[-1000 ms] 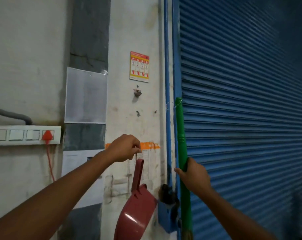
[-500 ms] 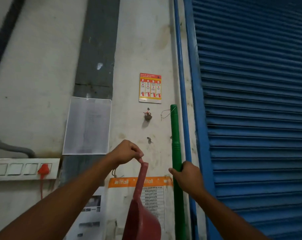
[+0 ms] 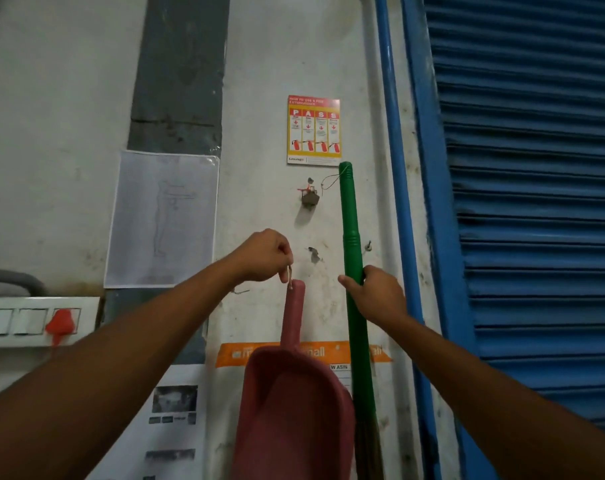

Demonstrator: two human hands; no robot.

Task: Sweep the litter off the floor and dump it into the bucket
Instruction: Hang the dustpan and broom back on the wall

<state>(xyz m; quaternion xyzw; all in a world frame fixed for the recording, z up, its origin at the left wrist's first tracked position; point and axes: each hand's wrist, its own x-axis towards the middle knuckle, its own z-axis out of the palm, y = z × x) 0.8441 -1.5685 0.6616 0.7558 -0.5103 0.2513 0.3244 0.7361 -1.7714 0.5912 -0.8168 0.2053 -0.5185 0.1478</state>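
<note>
Our left hand (image 3: 264,256) is raised before the white wall (image 3: 270,57), fingertips pinched on a small string loop (image 3: 289,273) tied to the tip of the red dustpan (image 3: 294,410). The dustpan hangs straight down from that pinch, handle up, its scoop facing us at the lower edge of the view.

Our right hand (image 3: 377,296) is clenched round the green broom (image 3: 349,220), fingers wrapped about the handle just below its ribbed collar. The handle stands nearly upright against the wall, its top well above our grip and just beside the lower right corner of the fire extinguisher poster (image 3: 314,130). Its brown bristles (image 3: 368,441) lie below our hand, close against the dustpan's right edge. The blue shutter (image 3: 536,202) fills the right side.
</note>
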